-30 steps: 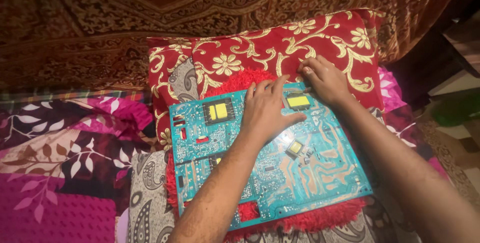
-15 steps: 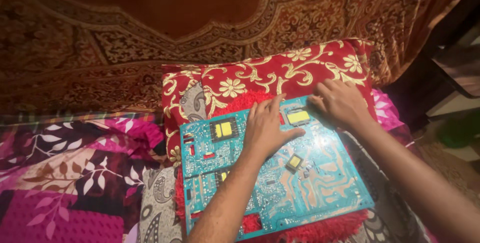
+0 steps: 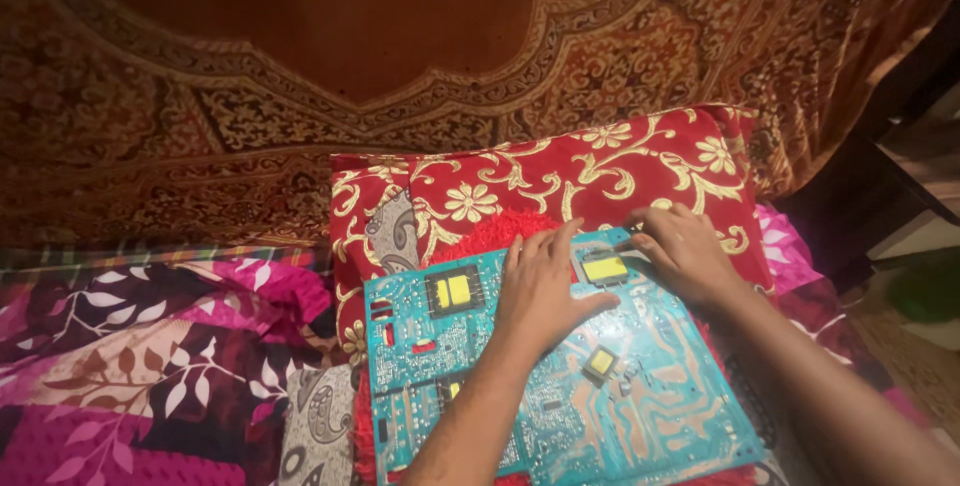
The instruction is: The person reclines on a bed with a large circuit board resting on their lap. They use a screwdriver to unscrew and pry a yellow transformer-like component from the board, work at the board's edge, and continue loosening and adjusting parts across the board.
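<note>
A teal circuit board [image 3: 650,416] with yellow square parts lies flat on a red fuzzy cloth [image 3: 510,231] over a red and gold floral pillow [image 3: 560,181]. My left hand [image 3: 545,291] rests palm down on the board's upper middle, fingers together and pointing away from me. My right hand [image 3: 680,251] is at the board's far right corner, fingertips curled on its edge beside a yellow part [image 3: 605,269]. Whether it pinches something small there I cannot tell.
A brown and gold patterned cloth [image 3: 300,76] hangs behind the pillow. A pink and purple leaf-print blanket [image 3: 140,346] covers the bed at left. Dark furniture [image 3: 880,176] and a green object [image 3: 925,291] stand at right.
The view has tilted up, so the board and pillow sit lower in frame. Both hands stay on the board at about the same spots.
</note>
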Tool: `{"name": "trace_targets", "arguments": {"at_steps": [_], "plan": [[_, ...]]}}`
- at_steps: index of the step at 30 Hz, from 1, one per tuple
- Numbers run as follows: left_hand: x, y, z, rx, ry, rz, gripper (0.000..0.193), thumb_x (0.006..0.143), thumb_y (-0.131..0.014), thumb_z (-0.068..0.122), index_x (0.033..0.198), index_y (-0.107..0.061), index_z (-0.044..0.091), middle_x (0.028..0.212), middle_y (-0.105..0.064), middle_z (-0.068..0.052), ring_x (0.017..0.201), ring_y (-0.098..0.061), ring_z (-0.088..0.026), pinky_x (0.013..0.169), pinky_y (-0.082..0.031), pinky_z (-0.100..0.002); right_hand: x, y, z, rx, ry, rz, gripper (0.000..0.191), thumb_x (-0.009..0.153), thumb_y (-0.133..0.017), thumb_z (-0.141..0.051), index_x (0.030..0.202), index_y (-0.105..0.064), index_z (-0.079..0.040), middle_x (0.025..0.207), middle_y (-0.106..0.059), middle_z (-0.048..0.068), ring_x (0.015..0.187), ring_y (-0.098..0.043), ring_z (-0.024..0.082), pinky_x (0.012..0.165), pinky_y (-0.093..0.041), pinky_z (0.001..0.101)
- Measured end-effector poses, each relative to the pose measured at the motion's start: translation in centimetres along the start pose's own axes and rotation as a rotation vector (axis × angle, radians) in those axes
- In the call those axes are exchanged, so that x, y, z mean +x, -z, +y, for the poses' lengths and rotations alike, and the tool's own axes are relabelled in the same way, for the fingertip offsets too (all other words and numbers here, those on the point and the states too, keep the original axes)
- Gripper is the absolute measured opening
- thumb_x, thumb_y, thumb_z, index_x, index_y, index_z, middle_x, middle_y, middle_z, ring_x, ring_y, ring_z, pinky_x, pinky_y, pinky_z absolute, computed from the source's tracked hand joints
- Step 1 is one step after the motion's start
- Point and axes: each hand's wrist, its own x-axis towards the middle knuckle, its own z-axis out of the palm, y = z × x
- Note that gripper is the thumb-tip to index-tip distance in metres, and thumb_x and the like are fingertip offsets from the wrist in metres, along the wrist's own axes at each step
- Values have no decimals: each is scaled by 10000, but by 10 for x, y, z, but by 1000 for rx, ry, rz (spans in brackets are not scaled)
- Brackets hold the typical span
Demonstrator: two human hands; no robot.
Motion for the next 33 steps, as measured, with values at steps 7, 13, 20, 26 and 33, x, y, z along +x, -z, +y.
{"name": "trace_targets", "arguments": {"at_steps": [7,13,20,26,33], "plan": [[13,-3,-12,12,10,-29,1073,652,-900,489,1505,-383,93,1390,-586,-163,1398,-429,-315,1206,-222,-495,5,-33,15,181,58,100,471,1038,-359,-422,1246,-689,-157,1081,-763,31,1061,-643,269,987,-345,479],[12,6,-5,-7,1,-15,1073,636,-909,476,1499,-384,112,1387,-588,-144,1391,-423,-310,1207,-206,-485,1,-19,5,195,59,142,390,982,-510,-368,1218,-725,-143,1084,-769,41,943,-617,270,880,-420,428],[1,16,4,-3,26,-40,1055,654,-892,478,1510,-379,136,1403,-580,-138,1388,-431,-303,1201,-247,-451,-5,-14,-5,267,-146,126,273,868,-705,-376,927,-731,-111,783,-641,104,830,-568,235,747,-468,412],[7,20,6,-5,47,-69,1083,660,-895,477,1526,-342,132,1421,-552,-154,1417,-399,-308,1222,-196,-470,3,-16,0,302,-168,119,286,848,-701,-374,866,-686,-89,805,-588,91,813,-560,229,721,-452,418],[15,19,-3,-10,89,-105,1092,659,-900,472,1529,-327,142,1442,-524,-167,1426,-381,-313,1224,-195,-466,13,-31,10,612,-255,81,289,875,-712,-305,800,-608,-46,882,-547,51,814,-550,151,699,-471,335]]}}
